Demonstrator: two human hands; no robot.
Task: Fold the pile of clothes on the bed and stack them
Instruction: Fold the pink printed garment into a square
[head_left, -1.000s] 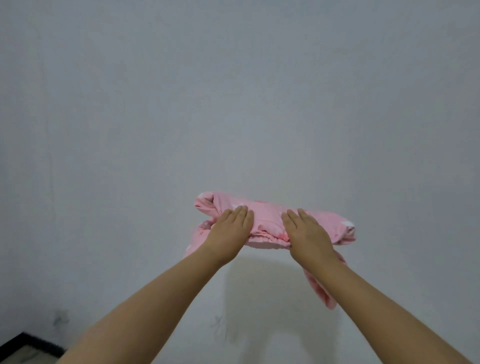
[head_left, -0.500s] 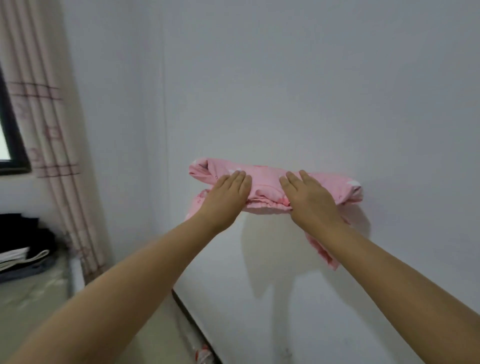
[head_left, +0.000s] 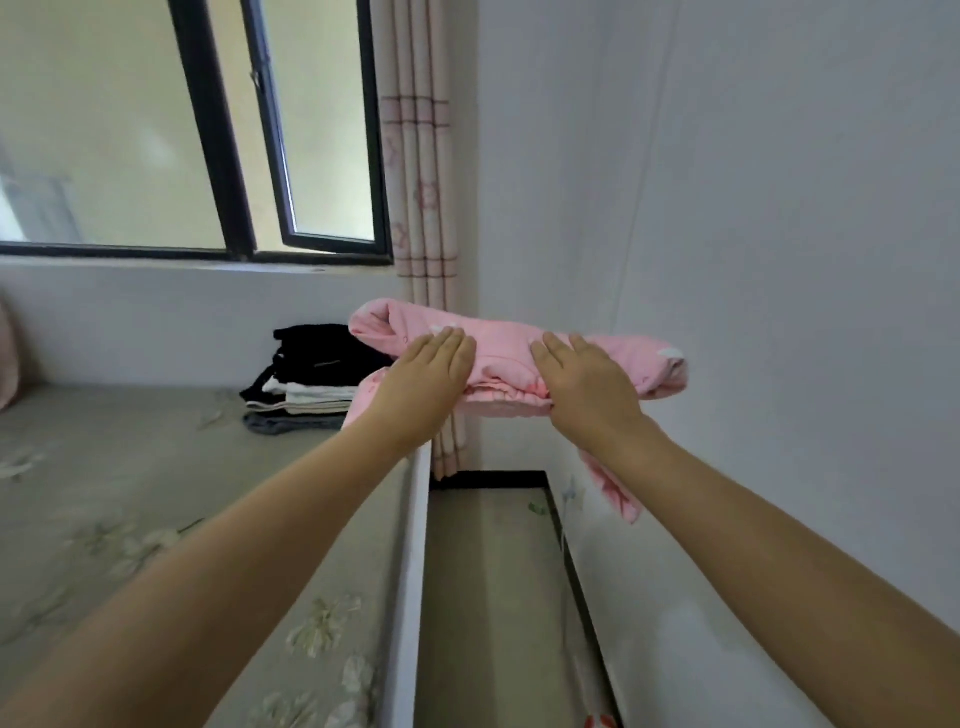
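- Pink folded garment (head_left: 506, 358) is carried in mid-air, fingers of both hands laid flat on top; thumbs are hidden, so the grip underneath cannot be told.
- Left hand (head_left: 423, 382) holds its 9 o'clock end, right hand (head_left: 584, 387) its 3 o'clock end.
- Stack of folded clothes (head_left: 306, 382) lies on the bed (head_left: 130, 493), at 9 o'clock from the garment.

Single head view, facing forward along outstretched arms toward room corner.

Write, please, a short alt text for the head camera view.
Both hands, left hand and right hand, hold a folded pink garment in the air. Behind, a stack of folded clothes lies on the bed under a window.
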